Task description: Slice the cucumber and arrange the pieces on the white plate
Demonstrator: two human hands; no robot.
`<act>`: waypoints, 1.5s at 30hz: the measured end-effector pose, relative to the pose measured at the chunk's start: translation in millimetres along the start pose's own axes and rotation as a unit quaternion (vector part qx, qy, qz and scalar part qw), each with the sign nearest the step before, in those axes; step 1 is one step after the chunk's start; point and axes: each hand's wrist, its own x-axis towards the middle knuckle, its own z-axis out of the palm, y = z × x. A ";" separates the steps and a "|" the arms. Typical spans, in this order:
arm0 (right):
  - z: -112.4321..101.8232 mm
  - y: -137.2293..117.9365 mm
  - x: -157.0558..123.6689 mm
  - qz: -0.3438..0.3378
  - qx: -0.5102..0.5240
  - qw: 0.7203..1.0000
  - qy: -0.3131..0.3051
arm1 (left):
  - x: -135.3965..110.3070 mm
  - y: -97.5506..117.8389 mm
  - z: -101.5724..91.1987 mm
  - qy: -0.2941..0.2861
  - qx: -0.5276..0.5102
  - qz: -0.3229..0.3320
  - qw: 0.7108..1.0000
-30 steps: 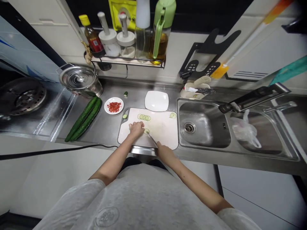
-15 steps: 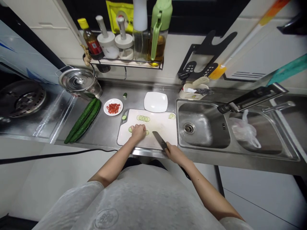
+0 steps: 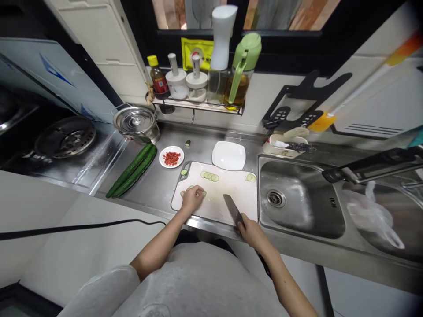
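My left hand (image 3: 193, 199) rests on the white cutting board (image 3: 228, 210), its fingers pinched round cucumber slices that are mostly hidden beneath it. In my right hand (image 3: 253, 231) is a kitchen knife (image 3: 232, 208), gripped by the handle, with the blade low over the board and apart from the slices. An overlapping row of cucumber slices (image 3: 209, 176) lies toward the board's far side. A few more slices (image 3: 250, 177) sit at its far right corner. A cut cucumber piece (image 3: 184, 172) lies by the board's handle slot.
Two whole cucumbers (image 3: 132, 169) lie left of a small plate (image 3: 161, 163) of chopped red pieces. An empty white dish (image 3: 228, 155) stands behind the board. The sink (image 3: 295, 189) adjoins it at right. A lidded steel pot (image 3: 137, 123) is at back left, below a condiment rack (image 3: 198, 104).
The camera view has tilted up and shifted left, so the counter appears lower and farther right. My left fingers have drawn together over the slices. The knife remains in my right hand.
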 end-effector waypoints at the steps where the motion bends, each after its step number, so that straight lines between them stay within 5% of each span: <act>1: 0.7 0.4 1.7 -0.002 -0.001 1.000 0.002 | 1.5 -4.5 -2.7 0.010 -0.012 -0.009 1.000; 10: 1.2 -0.3 11.4 -0.016 0.006 1.000 0.013 | 20.1 -37.9 -14.7 0.081 -0.036 -0.077 0.993; 23: 0.6 -0.2 5.6 0.002 -0.003 1.000 0.008 | 20.0 -51.5 -18.7 0.074 0.055 -0.040 0.995; 29: -3.9 1.3 4.2 0.005 -0.001 1.000 0.018 | 20.8 -26.5 -15.5 0.107 0.043 -0.047 0.992; 37: -14.2 -0.8 -1.1 0.018 0.011 1.000 0.011 | 49.0 31.8 21.9 0.061 0.082 0.038 0.994; 45: -11.9 8.4 -7.4 0.030 0.026 0.999 0.018 | 79.7 42.9 34.2 0.019 0.159 0.079 0.984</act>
